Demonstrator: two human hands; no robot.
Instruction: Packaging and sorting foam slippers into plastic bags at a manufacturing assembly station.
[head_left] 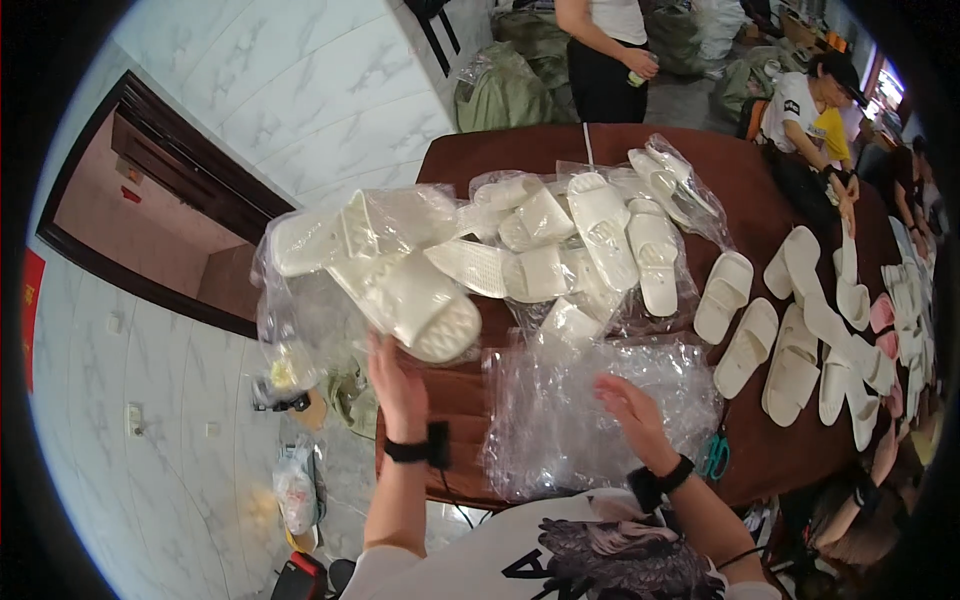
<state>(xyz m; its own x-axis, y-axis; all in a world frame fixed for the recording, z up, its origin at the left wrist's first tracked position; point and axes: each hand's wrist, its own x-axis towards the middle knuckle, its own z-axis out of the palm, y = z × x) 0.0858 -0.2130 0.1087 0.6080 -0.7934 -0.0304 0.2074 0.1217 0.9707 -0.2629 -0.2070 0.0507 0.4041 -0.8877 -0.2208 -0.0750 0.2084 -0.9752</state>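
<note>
Seen from above, a person stands at a dark brown table [760, 180] heaped with white slippers. The left hand [397, 385], low and left of centre in the frame, is raised with fingers spread open just under a bagged white slipper [425, 305]; its fingertips seem to touch the bag's lower edge, though no firm grasp shows. The right hand [632, 412], low and right of centre, lies flat with fingers loosely open on a pile of empty clear plastic bags [590, 410], gripping nothing.

A mound of bagged slippers [590, 240] fills the middle of the frame. Loose unbagged slippers [790, 340] lie in rows at the right. Other people stand and sit at the far side, upper right.

The work appears to be between pieces: one bagged slipper is being set on or lifted off the heap while the other hand goes for a fresh bag. The next move would probably call for pinching a single bag free of the slippery stack and for bringing a loose slipper over from the right.
</note>
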